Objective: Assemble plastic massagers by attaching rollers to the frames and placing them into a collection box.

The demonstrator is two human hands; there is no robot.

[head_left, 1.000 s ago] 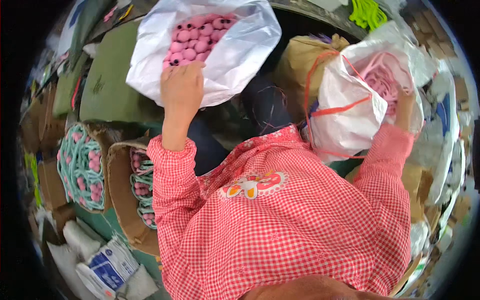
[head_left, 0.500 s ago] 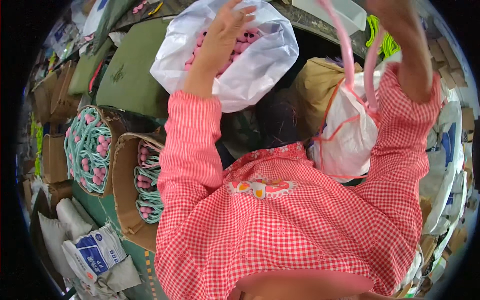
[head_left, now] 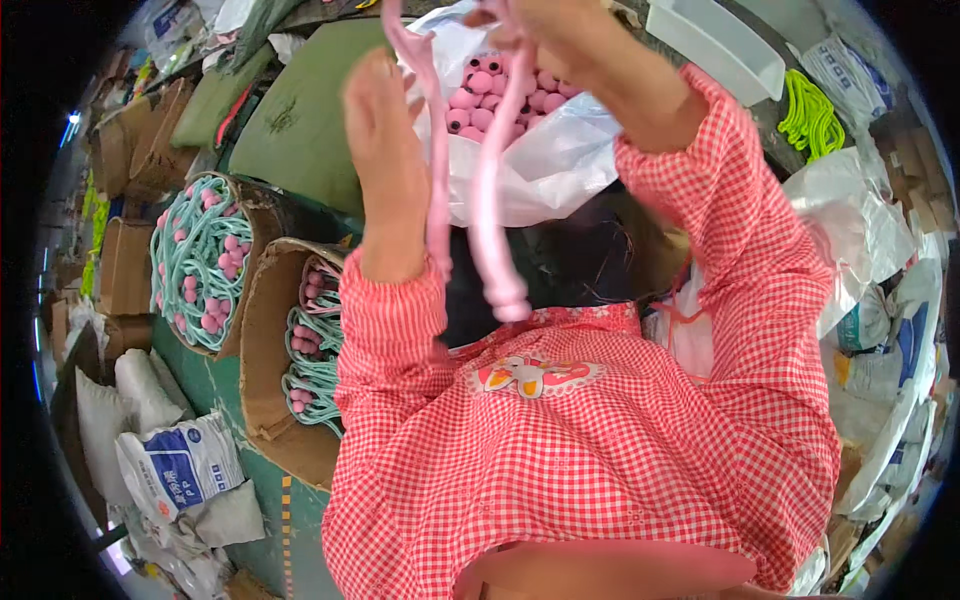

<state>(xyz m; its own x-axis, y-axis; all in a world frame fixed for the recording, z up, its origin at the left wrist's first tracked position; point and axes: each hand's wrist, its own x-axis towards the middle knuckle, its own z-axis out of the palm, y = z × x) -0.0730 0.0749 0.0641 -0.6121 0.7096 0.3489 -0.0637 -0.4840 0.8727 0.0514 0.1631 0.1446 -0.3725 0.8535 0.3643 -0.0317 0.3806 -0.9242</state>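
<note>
A thick, glossy pink cord [head_left: 487, 210] hangs in two lengths from my right hand [head_left: 525, 18], which grips it at the top of the view. Its nearer end is knobbed and dangles just in front of my apron. My left hand [head_left: 383, 110] is raised beside the left length, its fingers smeared by motion, so whether it grips the cord is unclear. Behind the cord, a white plastic bag [head_left: 560, 185] lies opened out, full of pink balls [head_left: 482, 84], some showing black holes.
Two cardboard boxes on my left hold mint-green cords with pink balls [head_left: 195, 265]; the nearer box [head_left: 262, 400] touches my sleeve's side. A green cushion-like slab [head_left: 305, 110] is at the far left. Far right are a white tray [head_left: 715, 50] and neon-yellow cords [head_left: 808, 115].
My right hand has swung from the far right to the middle, bringing the pink cord over the bag. My left hand has drawn back off the balls and moved left.
</note>
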